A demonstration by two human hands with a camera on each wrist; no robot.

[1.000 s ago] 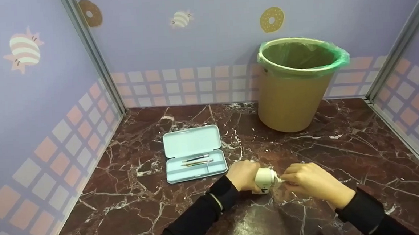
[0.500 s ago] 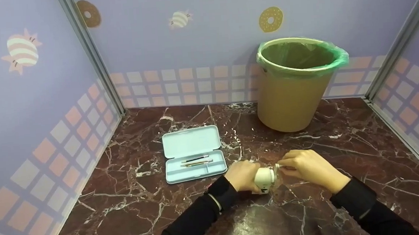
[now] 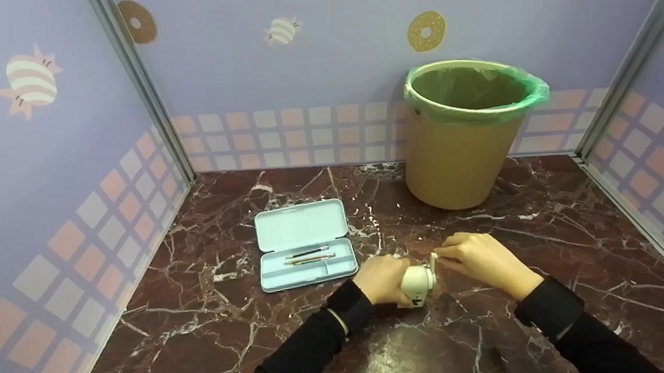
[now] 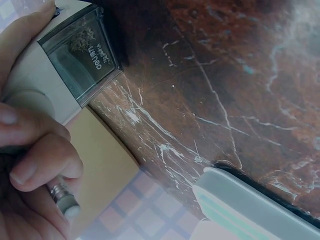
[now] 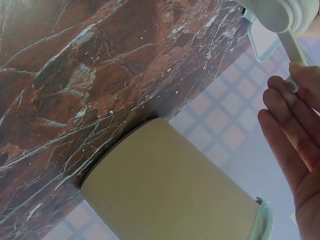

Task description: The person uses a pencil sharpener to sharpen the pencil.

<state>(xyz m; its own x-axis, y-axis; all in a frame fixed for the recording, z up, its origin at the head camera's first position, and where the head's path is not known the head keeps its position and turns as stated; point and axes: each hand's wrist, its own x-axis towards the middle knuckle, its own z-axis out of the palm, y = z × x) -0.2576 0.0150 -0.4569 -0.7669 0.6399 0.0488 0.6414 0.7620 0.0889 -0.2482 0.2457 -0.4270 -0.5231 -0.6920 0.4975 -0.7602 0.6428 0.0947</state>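
Observation:
A white crank pencil sharpener is at the front of the table, and my left hand grips it from the left. Its clear drawer shows shavings inside in the left wrist view. From my curled left fingers pokes the eraser end of a pencil; the rest of the pencil is hidden. My right hand pinches the end of the sharpener's crank handle, which points upward in the head view.
Left of the hands lies an open light-blue pencil case with several pencils inside. A tan bin with a green liner stands at the back right. Small white specks dot the marble-patterned table. Panels wall the back and sides.
My right hand has moved up and slightly left, swinging the crank handle from pointing toward the right hand to upright. The left hand keeps its grip on the sharpener.

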